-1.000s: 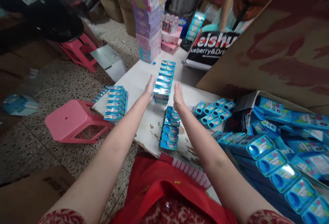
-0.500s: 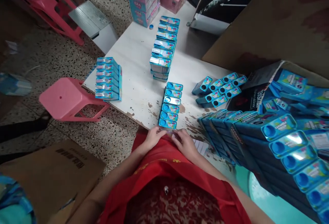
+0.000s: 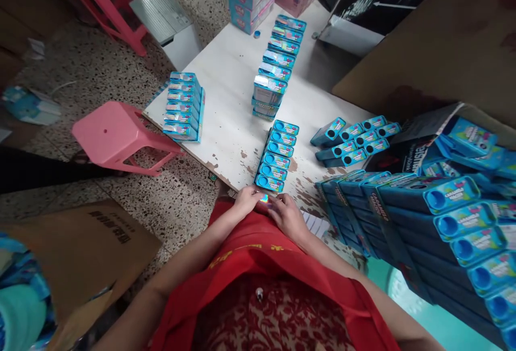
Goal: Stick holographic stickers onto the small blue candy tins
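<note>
Close to my body at the table's front edge, my left hand (image 3: 246, 201) and my right hand (image 3: 288, 215) are both closed in a pinch. Between their fingertips is a small shiny sticker (image 3: 264, 198) that gives off rainbow glints. Just beyond my fingers stands a row of blue flat packs (image 3: 274, 160), with round recesses in their tops. My left fingertips are right by the nearest pack; I cannot tell whether they touch it. A pale sheet with rows of strips (image 3: 315, 224) lies beside my right hand, partly hidden by it.
More blue packs stand in a row behind (image 3: 278, 59), a group at left (image 3: 183, 106) and a cluster at right (image 3: 355, 141). A large banded stack (image 3: 395, 206) and an open carton (image 3: 427, 136) crowd the right. A pink stool (image 3: 108, 130) stands left of the table.
The view has shifted, so the table's things sit farther right and slightly higher. The sticker between my fingers now catches the light. Both hands stay in nearly the same place.
</note>
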Tool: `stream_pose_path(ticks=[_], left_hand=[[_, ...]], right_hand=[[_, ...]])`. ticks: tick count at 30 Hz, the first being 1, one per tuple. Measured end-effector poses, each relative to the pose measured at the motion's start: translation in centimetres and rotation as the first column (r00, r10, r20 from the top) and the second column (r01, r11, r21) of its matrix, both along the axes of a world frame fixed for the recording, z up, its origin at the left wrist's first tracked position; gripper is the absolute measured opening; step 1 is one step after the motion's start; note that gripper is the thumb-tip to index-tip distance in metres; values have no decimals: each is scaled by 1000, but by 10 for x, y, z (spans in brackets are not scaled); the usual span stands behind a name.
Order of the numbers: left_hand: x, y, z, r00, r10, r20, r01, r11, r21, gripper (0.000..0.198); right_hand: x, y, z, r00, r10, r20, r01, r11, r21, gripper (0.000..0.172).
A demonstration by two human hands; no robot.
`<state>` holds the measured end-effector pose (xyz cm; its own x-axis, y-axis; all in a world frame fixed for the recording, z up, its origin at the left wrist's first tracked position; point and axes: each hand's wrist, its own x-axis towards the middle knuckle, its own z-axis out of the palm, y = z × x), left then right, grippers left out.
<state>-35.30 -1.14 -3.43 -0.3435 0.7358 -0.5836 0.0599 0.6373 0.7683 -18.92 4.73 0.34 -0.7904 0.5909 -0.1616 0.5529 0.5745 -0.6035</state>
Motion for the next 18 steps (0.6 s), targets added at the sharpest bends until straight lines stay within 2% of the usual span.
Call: stream_pose_path(ticks=[2, 6, 9, 15, 18], left_hand=[[1, 0, -1, 1000, 14, 2, -14, 1000, 1, 20], [4, 0, 0, 999, 34, -6, -34, 999, 3, 20], [5, -1, 2, 998, 56, -13, -56, 998, -7, 19], [6, 2, 6, 997, 45, -67, -48, 998, -41, 18], [5, 4, 10, 997, 18, -79, -23, 998, -59, 20]], right_hand=[[0, 0, 1, 1000, 3, -2, -3, 1000, 11, 33], [-1, -3, 0, 996, -80, 48, 77, 996, 47, 40], [-1, -5, -2, 992, -61, 110, 55, 997, 60, 46], [2, -8, -3, 994, 69, 89, -73, 997, 39, 38], [1, -7, 2, 995, 78, 56, -81, 995, 53, 26]])
